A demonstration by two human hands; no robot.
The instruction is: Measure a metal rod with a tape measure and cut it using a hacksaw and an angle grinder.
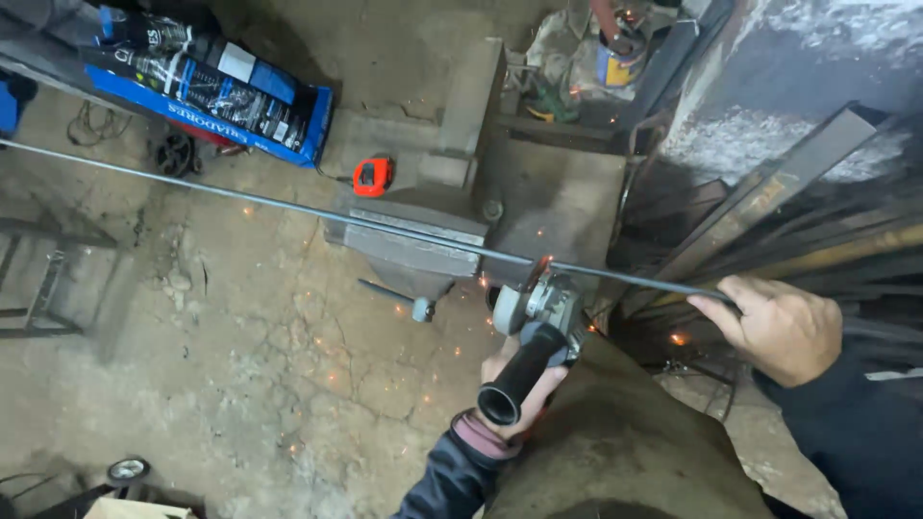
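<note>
One long rectangular carton (221, 96) lies on the floor at upper left, tilted, blue along its edges with a black printed face and a small white label (236, 61). No signs or screens observed.

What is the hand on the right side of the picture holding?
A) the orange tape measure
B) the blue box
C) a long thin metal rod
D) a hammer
C: the right hand grips the long thin metal rod, while the left hand holds the angle grinder against it, throwing sparks.

The rod (288, 205) lies across the vise (413, 245), grinder (538, 308) just right of it.
</note>
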